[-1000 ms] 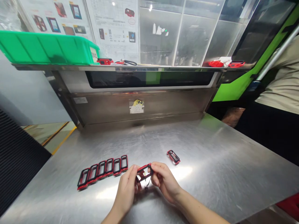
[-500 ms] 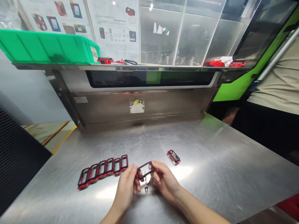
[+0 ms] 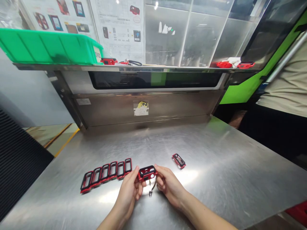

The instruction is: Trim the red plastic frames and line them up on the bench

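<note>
Red-and-black rectangular frame (image 3: 147,173) pinched at its short ends by the fingers of the left hand (image 3: 129,189) and right hand (image 3: 169,187), both grasping it just above the steel worktable (image 3: 216,185); a thin dark wire with a small metal clip (image 3: 150,191) hangs below the fingers. Left of the fingers lies a row of six like frames (image 3: 105,175); right of them, a single frame (image 3: 178,160). Risk: a slackened pinch could drop the frame, or the dangling wire could snag on the fingers
</note>
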Available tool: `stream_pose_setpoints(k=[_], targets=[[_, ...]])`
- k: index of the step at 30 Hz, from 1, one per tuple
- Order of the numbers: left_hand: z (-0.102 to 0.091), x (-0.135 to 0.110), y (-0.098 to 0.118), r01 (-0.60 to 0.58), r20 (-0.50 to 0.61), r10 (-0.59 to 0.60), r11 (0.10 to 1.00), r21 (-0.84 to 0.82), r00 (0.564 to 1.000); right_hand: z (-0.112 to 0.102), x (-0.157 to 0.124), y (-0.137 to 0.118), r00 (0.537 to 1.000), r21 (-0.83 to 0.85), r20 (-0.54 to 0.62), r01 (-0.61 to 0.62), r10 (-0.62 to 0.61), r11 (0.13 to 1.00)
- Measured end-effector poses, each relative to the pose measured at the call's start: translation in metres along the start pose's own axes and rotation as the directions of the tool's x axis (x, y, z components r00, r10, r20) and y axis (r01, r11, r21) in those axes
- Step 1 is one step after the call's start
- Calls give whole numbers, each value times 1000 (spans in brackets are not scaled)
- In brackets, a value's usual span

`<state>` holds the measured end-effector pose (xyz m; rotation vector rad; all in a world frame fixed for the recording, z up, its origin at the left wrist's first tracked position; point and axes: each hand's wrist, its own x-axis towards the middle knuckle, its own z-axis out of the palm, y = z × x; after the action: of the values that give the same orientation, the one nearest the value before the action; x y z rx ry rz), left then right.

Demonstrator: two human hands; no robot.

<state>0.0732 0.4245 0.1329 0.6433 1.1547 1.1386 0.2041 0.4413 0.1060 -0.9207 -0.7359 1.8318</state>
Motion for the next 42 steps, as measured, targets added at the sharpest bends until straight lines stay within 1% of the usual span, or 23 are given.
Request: stream_pose_setpoints(k=[5, 9, 12, 15, 17, 19, 23, 27, 29, 30, 31, 32, 33, 34, 35, 36, 37, 38, 39, 41, 42], targets=[[-1, 1, -3, -48, 17, 47, 998, 50, 999, 0, 1, 0, 999, 23, -5, -45, 45, 999], [-3, 1, -6, -91, 19, 89, 990, 108, 996, 1, 3, 1, 1000, 13, -10, -21, 21, 1000], [-6, 2, -8, -177, 24, 176, 964, 199, 984, 2, 1, 1, 999, -18, -29, 44, -45, 999], [-9, 4, -11, -254, 41, 252, 926, 279, 967, 4, -3, 0, 983, -118, -53, 166, -173, 979], [-11, 6, -12, -270, 32, 272, 917, 293, 962, 5, -7, -2, 963, -196, -32, 255, -266, 947], [-11, 7, -13, -276, 25, 281, 914, 297, 959, 6, -11, -3, 943, -255, 21, 327, -333, 910], [-11, 6, -11, -293, 46, 293, 907, 301, 955, 7, -15, -3, 914, -320, 98, 403, -393, 858], [-10, 5, -10, -303, 43, 306, 897, 322, 951, 7, -16, -3, 907, -324, 109, 420, -407, 848], [-12, 3, -10, -334, 21, 353, 861, 384, 935, 7, -16, -3, 908, -321, 104, 417, -406, 850], [-14, 3, -10, -369, 3, 410, 818, 440, 912, 7, -16, -3, 909, -321, 99, 414, -405, 852], [-16, 2, -10, -421, -1, 490, 749, 512, 872, 7, -16, -3, 911, -322, 91, 410, -403, 853], [-18, 1, -11, -485, 28, 584, 645, 591, 811, 7, -15, -3, 913, -322, 81, 404, -400, 856], [-20, 1, -12, -552, 98, 673, 504, 665, 733, 7, -15, -3, 916, -323, 70, 395, -395, 860], [-21, 1, -13, -607, 202, 734, 339, 719, 649, 7, -14, -3, 920, -323, 61, 385, -387, 865], [-23, 2, -14, -642, 317, 757, 171, 748, 571, 6, -13, -3, 924, -320, 49, 374, -379, 871], [-24, 2, -15, -654, 420, 752, 19, 756, 508, 6, -11, -3, 928, -316, 38, 362, -369, 877], [-24, 3, -17, -645, 493, 738, -102, 757, 461, 5, -10, -2, 933, -311, 26, 348, -358, 884], [-24, 5, -17, -626, 539, 724, -191, 756, 430, 4, -8, -2, 939, -309, 16, 330, -342, 892], [-24, 7, -18, -602, 563, 718, -251, 758, 410, 3, -6, -1, 947, -314, 12, 307, -320, 898], [-25, 11, -18, -556, 574, 722, -314, 770, 387, 1, -3, 0, 966, -353, 25, 250, -258, 902], [-26, 13, -17, -530, 566, 729, -327, 782, 385, 0, -3, 1, 973, -382, 35, 226, -230, 896]])
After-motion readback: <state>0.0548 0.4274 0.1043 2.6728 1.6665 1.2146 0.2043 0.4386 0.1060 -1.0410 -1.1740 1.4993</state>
